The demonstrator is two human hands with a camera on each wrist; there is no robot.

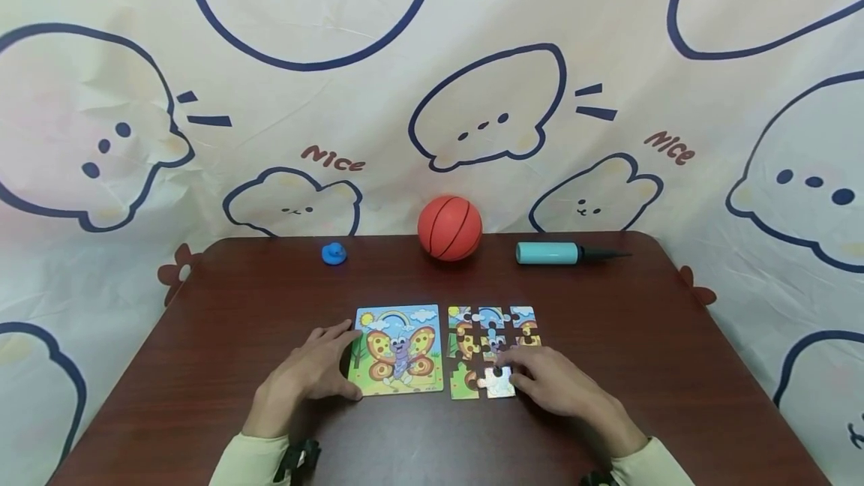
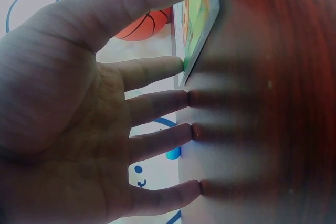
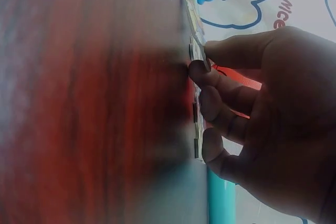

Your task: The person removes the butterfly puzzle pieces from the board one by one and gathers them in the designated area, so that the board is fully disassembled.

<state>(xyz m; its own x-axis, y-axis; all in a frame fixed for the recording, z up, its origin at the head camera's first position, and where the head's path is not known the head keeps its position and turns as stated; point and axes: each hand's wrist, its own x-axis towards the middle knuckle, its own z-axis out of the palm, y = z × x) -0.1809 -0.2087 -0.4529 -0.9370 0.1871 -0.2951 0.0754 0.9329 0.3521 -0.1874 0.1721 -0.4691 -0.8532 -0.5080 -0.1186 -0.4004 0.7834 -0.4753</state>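
Note:
A square butterfly picture board [image 1: 398, 351] lies flat on the dark table. At its left edge rests my left hand [image 1: 307, 366], fingers spread and fairly straight. In the left wrist view the thumb and index fingertip touch the board [image 2: 195, 24], while the other fingertips are on the tabletop. Right of the board lies a group of jigsaw pieces [image 1: 463, 382] with matching picture parts. My right hand [image 1: 563, 385] pinches a jigsaw piece [image 1: 501, 384] between thumb and index finger at the lower part of this group. That piece looks tilted and shiny; the right wrist view shows it edge-on.
Along the table's back edge sit a small blue rubber duck [image 1: 334, 253], a red-orange toy basketball [image 1: 449, 228] and a teal hand pump [image 1: 548, 253] with a black nozzle. A cartoon-printed cloth [image 1: 378, 111] hangs behind the brown table [image 1: 223, 321].

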